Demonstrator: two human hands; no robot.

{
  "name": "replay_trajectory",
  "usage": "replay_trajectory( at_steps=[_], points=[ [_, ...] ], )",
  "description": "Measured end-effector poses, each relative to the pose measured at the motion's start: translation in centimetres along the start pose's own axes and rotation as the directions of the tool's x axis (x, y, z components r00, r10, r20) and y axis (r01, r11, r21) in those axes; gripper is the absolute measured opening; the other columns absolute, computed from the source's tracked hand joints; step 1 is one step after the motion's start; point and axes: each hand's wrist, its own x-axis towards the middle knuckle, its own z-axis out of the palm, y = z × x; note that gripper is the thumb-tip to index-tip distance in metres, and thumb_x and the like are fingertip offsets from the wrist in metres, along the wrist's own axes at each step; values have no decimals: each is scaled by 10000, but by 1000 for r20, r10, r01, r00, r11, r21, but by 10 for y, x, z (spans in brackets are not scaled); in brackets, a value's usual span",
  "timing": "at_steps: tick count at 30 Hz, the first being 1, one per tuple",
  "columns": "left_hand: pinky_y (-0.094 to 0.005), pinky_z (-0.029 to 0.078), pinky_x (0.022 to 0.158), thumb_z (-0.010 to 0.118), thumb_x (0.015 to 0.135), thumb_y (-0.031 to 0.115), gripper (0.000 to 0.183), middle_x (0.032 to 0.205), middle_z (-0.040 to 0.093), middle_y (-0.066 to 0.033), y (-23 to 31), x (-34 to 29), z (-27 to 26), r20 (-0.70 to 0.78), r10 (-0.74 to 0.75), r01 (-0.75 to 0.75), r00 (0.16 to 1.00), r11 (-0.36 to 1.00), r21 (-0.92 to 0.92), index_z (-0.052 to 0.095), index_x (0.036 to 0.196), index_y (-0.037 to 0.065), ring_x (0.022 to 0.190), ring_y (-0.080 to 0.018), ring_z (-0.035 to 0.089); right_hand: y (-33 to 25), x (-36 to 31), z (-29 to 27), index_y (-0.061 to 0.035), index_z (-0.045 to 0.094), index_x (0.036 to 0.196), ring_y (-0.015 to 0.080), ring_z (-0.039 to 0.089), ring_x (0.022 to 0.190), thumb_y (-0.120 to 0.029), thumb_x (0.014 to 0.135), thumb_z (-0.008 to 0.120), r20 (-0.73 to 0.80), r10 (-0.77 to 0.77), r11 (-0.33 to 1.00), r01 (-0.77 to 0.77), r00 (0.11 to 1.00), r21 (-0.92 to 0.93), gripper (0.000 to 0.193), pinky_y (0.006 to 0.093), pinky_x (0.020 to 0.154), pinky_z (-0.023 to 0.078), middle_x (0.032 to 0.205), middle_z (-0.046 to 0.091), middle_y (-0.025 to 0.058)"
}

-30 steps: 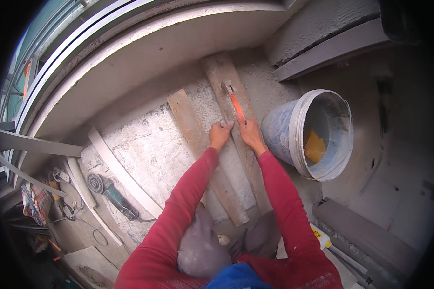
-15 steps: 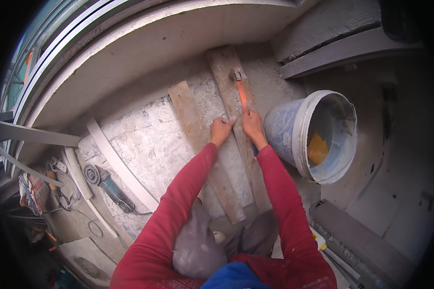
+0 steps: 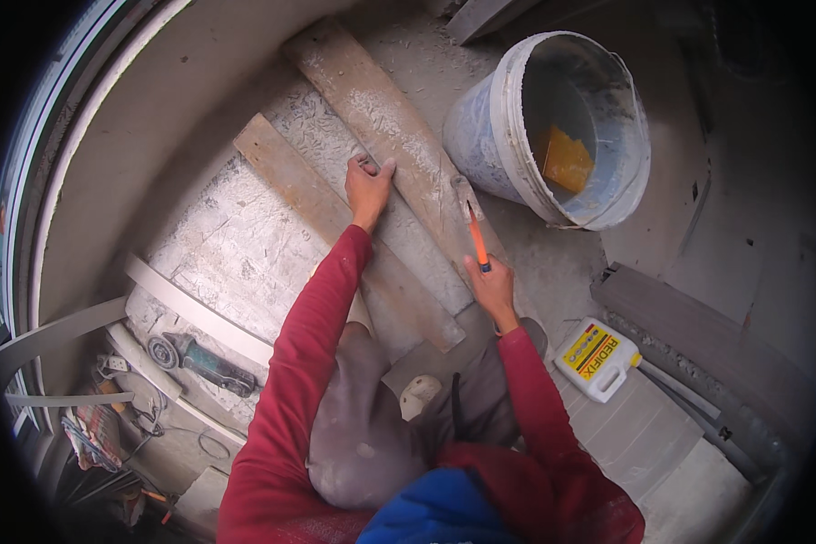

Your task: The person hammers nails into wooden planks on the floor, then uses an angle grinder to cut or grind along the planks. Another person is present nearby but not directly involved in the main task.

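My right hand (image 3: 491,288) is closed round the orange handle of a hammer (image 3: 478,234). The hammer's pale, dusty head lies over the right edge of a long wooden plank (image 3: 385,122). Farther up and to the left, my left hand (image 3: 369,192) rests at that plank's left edge with curled fingers. Anything between those fingertips is too small to make out. A second wooden plank (image 3: 335,218) lies roughly parallel on the left, passing under my left forearm.
A dusty bucket (image 3: 480,136) with a yellow piece (image 3: 568,161) inside stands at right. A white jug (image 3: 597,358) with a yellow label sits near my right forearm. On the left lie an angle grinder (image 3: 204,363) and a pale curved strip (image 3: 199,308). A low wall (image 3: 145,118) borders the far left.
The view has shifted, bringing the white jug fully into sight. My right hand has drawn the hammer back toward me along the plank, away from my left hand, which stays at the plank's edge.
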Motion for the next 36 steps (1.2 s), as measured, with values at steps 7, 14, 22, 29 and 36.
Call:
replay_trajectory(
  at_steps=[7, 14, 22, 29, 36],
  points=[
    [-356, 534, 808, 788, 924, 296, 566, 987, 647, -103, -25, -54, 24, 207, -13, 20, 978, 999, -33, 585, 1301, -74, 898, -218, 626, 57, -24, -14, 4, 703, 1011, 414, 695, 883, -332, 932, 756, -232, -177, 904, 64, 956, -423, 349, 524, 800, 538, 1031, 700, 245],
    [-494, 567, 865, 647, 1012, 222, 605, 1341, 578, -215, 31, -78, 15, 408, -397, 499, 822, 847, -183, 417, 1511, -33, 1067, -372, 639, 96, -4, -15, 8, 714, 1064, 442, 601, 1215, -277, 918, 764, -81, -46, 998, 41, 996, -57, 325, 493, 1044, 484, 1408, 603, 227],
    [-498, 568, 930, 612, 1020, 180, 762, 1568, 396, -291, 28, -95, 9, 504, -317, 481, 804, 845, -236, 204, 1601, -98, 1188, -449, 596, 102, -14, 9, 44, 691, 1087, 440, 607, 1211, -301, 921, 767, -99, -95, 981, 77, 990, -177, 390, 493, 1021, 492, 1426, 597, 215],
    [-435, 578, 788, 623, 995, 116, 885, 1442, 508, -240, 17, -108, 11, 513, -351, 520, 783, 823, -231, 60, 1677, 78, 986, -315, 661, 92, -29, 8, 66, 680, 1018, 483, 574, 1249, -449, 761, 891, -70, -223, 951, 201, 972, -234, 614, 519, 1046, 475, 1504, 483, 315],
    [-349, 540, 886, 673, 906, 77, 934, 1300, 639, -199, -3, -108, 30, 411, -260, 374, 874, 899, -227, 120, 1653, -16, 1076, -257, 656, 98, -30, 18, 55, 699, 962, 508, 435, 1381, -497, 670, 923, -24, -341, 875, 307, 940, -375, 664, 575, 1127, 396, 1560, 367, 345]
  ],
)
